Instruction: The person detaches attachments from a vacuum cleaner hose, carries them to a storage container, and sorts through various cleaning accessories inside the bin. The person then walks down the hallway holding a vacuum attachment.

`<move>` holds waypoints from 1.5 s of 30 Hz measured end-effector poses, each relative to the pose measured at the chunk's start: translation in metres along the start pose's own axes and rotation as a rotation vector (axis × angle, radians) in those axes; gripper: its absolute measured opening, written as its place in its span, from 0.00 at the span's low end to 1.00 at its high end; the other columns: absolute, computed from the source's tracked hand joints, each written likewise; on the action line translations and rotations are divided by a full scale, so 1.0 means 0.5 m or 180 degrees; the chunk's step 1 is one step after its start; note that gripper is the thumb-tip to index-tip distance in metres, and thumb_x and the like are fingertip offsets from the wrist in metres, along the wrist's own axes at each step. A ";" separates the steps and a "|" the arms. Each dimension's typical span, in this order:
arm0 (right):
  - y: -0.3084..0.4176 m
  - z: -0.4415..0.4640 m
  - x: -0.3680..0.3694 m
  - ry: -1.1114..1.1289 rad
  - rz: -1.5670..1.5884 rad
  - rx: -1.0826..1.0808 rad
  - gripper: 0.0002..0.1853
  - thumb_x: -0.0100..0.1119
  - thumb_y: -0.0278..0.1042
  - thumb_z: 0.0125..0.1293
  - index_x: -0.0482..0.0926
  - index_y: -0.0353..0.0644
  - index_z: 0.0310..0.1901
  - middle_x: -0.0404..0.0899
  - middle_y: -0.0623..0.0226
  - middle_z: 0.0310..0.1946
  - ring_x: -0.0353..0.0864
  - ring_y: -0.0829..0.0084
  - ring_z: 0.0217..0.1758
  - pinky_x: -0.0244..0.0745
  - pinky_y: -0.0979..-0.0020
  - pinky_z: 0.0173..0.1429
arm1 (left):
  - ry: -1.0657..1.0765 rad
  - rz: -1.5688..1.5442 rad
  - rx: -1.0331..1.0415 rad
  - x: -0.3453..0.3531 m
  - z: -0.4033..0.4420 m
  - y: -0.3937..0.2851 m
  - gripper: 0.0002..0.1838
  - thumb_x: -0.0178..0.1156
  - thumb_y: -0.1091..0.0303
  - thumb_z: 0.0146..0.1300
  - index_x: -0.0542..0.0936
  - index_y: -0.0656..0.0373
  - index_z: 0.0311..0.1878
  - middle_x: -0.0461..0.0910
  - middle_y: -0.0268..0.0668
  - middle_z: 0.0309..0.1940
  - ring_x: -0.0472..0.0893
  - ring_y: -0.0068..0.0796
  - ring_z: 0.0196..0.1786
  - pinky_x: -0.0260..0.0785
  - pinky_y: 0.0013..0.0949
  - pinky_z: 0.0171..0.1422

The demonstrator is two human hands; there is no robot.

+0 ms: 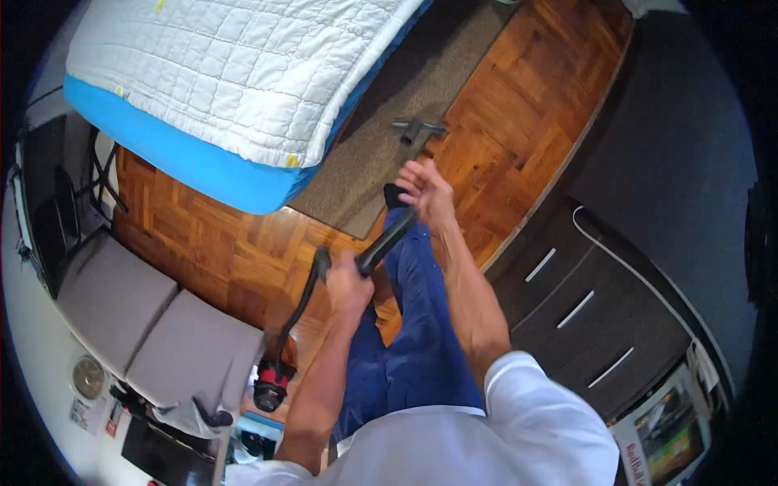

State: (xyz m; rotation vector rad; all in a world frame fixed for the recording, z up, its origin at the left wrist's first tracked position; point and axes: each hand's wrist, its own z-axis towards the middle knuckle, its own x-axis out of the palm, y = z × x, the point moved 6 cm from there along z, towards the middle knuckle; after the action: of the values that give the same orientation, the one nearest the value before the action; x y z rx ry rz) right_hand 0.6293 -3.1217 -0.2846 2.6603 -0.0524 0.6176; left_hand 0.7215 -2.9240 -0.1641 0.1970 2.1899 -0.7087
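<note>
My left hand (pixel 348 285) is closed around the handle end of a black vacuum cleaner tube (pixel 391 241), where the bent grip meets the hose. Farther along the tube, my right hand (pixel 426 193) has its fingers curled round it. Beyond that hand, the dark floor head (pixel 419 132) rests at the edge of a brown rug (pixel 356 174). A black hose (pixel 301 314) runs from the grip down to a red and black vacuum cleaner body (pixel 271 385) at lower left.
A bed with a white quilt (pixel 235 65) and blue sheet (pixel 186 166) stands at upper left. Grey cushioned seating (pixel 178 348) lines the left. Dark drawers (pixel 579 304) with a white cord (pixel 628 263) are on the right. Parquet floor (pixel 527 121) runs between them.
</note>
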 end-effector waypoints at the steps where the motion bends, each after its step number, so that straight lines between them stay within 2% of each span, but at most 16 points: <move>1: 0.016 -0.046 0.033 0.0008 -0.0040 0.0050 0.36 0.62 0.60 0.65 0.73 0.34 0.60 0.80 0.59 0.46 0.82 0.68 0.42 0.79 0.62 0.50 | -0.0012 0.0221 0.0141 0.021 0.034 -0.030 0.11 0.65 0.72 0.52 0.74 0.62 0.37 0.80 0.52 0.29 0.81 0.58 0.37 0.70 0.54 0.46; 4: 0.068 -0.137 0.125 0.0512 0.0667 -0.0576 0.30 0.66 0.57 0.64 0.75 0.36 0.52 0.80 0.59 0.35 0.81 0.70 0.32 0.83 0.60 0.44 | 0.0148 0.0298 0.0256 0.067 0.090 -0.097 0.13 0.66 0.73 0.49 0.74 0.62 0.37 0.80 0.51 0.31 0.81 0.58 0.38 0.70 0.53 0.47; 8: 0.091 -0.153 0.090 -0.1092 0.0608 -0.0907 0.18 0.70 0.35 0.63 0.66 0.45 0.27 0.70 0.66 0.16 0.72 0.69 0.15 0.79 0.62 0.24 | 0.0147 -0.0239 0.0549 0.055 0.088 -0.172 0.15 0.66 0.74 0.44 0.74 0.61 0.35 0.80 0.52 0.30 0.81 0.58 0.38 0.69 0.54 0.46; 12: 0.124 -0.183 0.109 -0.0343 -0.0060 -0.0816 0.16 0.63 0.28 0.63 0.65 0.47 0.24 0.64 0.67 0.12 0.68 0.69 0.13 0.70 0.63 0.18 | 0.1072 -0.1111 0.0587 0.051 0.080 -0.172 0.12 0.64 0.73 0.41 0.77 0.63 0.33 0.79 0.57 0.25 0.80 0.63 0.35 0.71 0.53 0.38; 14: 0.132 -0.192 0.147 0.0727 -0.0089 -0.0568 0.15 0.61 0.27 0.63 0.65 0.46 0.24 0.64 0.67 0.12 0.68 0.69 0.13 0.71 0.63 0.19 | 0.1311 -0.1276 0.0700 0.044 0.085 -0.166 0.11 0.65 0.74 0.39 0.78 0.64 0.30 0.81 0.51 0.22 0.82 0.54 0.29 0.72 0.46 0.34; 17: 0.139 -0.225 0.176 0.1881 0.0448 -0.0383 0.13 0.56 0.28 0.66 0.66 0.45 0.24 0.63 0.68 0.12 0.66 0.70 0.13 0.69 0.63 0.20 | 0.3635 -0.2625 -0.0081 0.027 0.036 -0.193 0.13 0.70 0.75 0.31 0.75 0.64 0.22 0.77 0.31 0.19 0.77 0.27 0.24 0.69 0.33 0.29; 19: 0.146 -0.238 0.200 0.2335 0.0687 -0.0291 0.13 0.56 0.31 0.66 0.66 0.46 0.24 0.63 0.69 0.13 0.65 0.71 0.13 0.68 0.64 0.20 | 0.3231 -0.2462 0.0153 -0.005 0.051 -0.206 0.12 0.69 0.74 0.33 0.75 0.64 0.21 0.77 0.33 0.18 0.77 0.28 0.23 0.70 0.34 0.29; 24: 0.148 -0.238 0.162 -0.0684 -0.0452 -0.1041 0.15 0.58 0.27 0.63 0.64 0.49 0.22 0.63 0.69 0.12 0.64 0.71 0.10 0.66 0.64 0.16 | 0.0005 -0.0607 0.0550 -0.015 0.022 -0.207 0.06 0.62 0.73 0.44 0.78 0.63 0.28 0.81 0.53 0.24 0.84 0.52 0.29 0.76 0.47 0.36; 26: 0.185 -0.242 0.138 -0.1355 -0.0602 -0.1342 0.15 0.58 0.25 0.62 0.63 0.50 0.22 0.63 0.69 0.11 0.64 0.71 0.09 0.65 0.64 0.15 | 0.0086 -0.0589 0.0439 -0.013 0.042 -0.219 0.08 0.61 0.74 0.45 0.78 0.63 0.31 0.82 0.55 0.26 0.84 0.57 0.34 0.75 0.51 0.37; 29: 0.210 -0.224 0.110 -0.0684 -0.0064 -0.0694 0.13 0.56 0.24 0.62 0.66 0.49 0.22 0.64 0.70 0.11 0.64 0.72 0.10 0.64 0.64 0.16 | 0.1172 -0.0935 0.1329 0.019 0.070 -0.244 0.06 0.61 0.75 0.42 0.77 0.61 0.27 0.82 0.48 0.23 0.83 0.49 0.25 0.73 0.45 0.29; 34: 0.307 -0.218 0.102 0.1826 0.0994 -0.0398 0.09 0.55 0.27 0.65 0.74 0.45 0.26 0.64 0.70 0.11 0.65 0.72 0.11 0.66 0.65 0.21 | 0.3675 -0.2251 0.0273 0.075 0.035 -0.314 0.14 0.69 0.77 0.33 0.71 0.55 0.19 0.74 0.23 0.20 0.73 0.17 0.25 0.65 0.29 0.29; 38: 0.409 -0.184 0.007 -0.0222 0.0381 -0.0940 0.08 0.55 0.25 0.62 0.74 0.42 0.25 0.61 0.71 0.10 0.62 0.71 0.08 0.63 0.65 0.15 | 0.3419 -0.2438 0.0179 0.108 0.036 -0.368 0.11 0.69 0.75 0.37 0.76 0.60 0.26 0.78 0.35 0.19 0.80 0.34 0.21 0.71 0.35 0.26; 39: 0.543 -0.205 -0.010 -0.1643 -0.1496 -0.2668 0.12 0.53 0.23 0.62 0.68 0.43 0.21 0.60 0.71 0.10 0.60 0.71 0.07 0.63 0.65 0.14 | 0.1995 -0.1102 0.0432 0.094 0.045 -0.344 0.11 0.69 0.74 0.39 0.77 0.59 0.28 0.80 0.41 0.21 0.82 0.41 0.24 0.72 0.39 0.28; 40: 0.649 -0.198 -0.081 -0.2250 -0.1539 -0.2873 0.16 0.55 0.24 0.64 0.65 0.46 0.20 0.61 0.72 0.12 0.62 0.73 0.09 0.66 0.67 0.17 | 0.0550 0.0223 0.0661 0.055 0.033 -0.331 0.12 0.69 0.73 0.41 0.79 0.59 0.31 0.82 0.46 0.23 0.84 0.48 0.27 0.74 0.44 0.31; 42: 0.798 -0.148 -0.132 -0.1327 0.0230 -0.2783 0.16 0.60 0.26 0.65 0.66 0.48 0.23 0.63 0.73 0.14 0.66 0.76 0.14 0.70 0.72 0.23 | 0.1025 0.0655 -0.0233 0.078 -0.006 -0.230 0.11 0.69 0.71 0.45 0.80 0.57 0.34 0.82 0.53 0.27 0.83 0.56 0.33 0.74 0.51 0.36; 45: 0.785 -0.069 -0.150 -0.2414 -0.2320 -0.2095 0.17 0.70 0.42 0.61 0.75 0.42 0.24 0.72 0.67 0.15 0.71 0.73 0.14 0.66 0.69 0.18 | 0.0737 -0.0511 0.0105 0.079 0.010 -0.230 0.10 0.68 0.72 0.46 0.78 0.59 0.32 0.81 0.51 0.27 0.82 0.56 0.34 0.73 0.48 0.38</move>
State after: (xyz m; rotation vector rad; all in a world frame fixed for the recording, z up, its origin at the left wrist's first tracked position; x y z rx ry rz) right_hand 0.4979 -3.4720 -0.1394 1.9066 0.4053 -0.5588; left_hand 0.6571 -3.0259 -0.1474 0.1258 2.4362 -0.8472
